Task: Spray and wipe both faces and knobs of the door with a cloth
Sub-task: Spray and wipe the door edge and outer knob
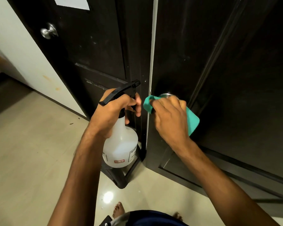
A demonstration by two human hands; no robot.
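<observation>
Hands apart: left [114, 110] grips spray bottle [121, 144], right [168, 116] presses cloth [192, 121] on knob [166, 95].

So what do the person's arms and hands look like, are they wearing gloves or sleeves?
No gloves and no sleeves that show. The left hand and right hand are bare, and both forearms are bare all the way to the bottom of the picture. I see no watch, rings or bracelets on them.
</observation>
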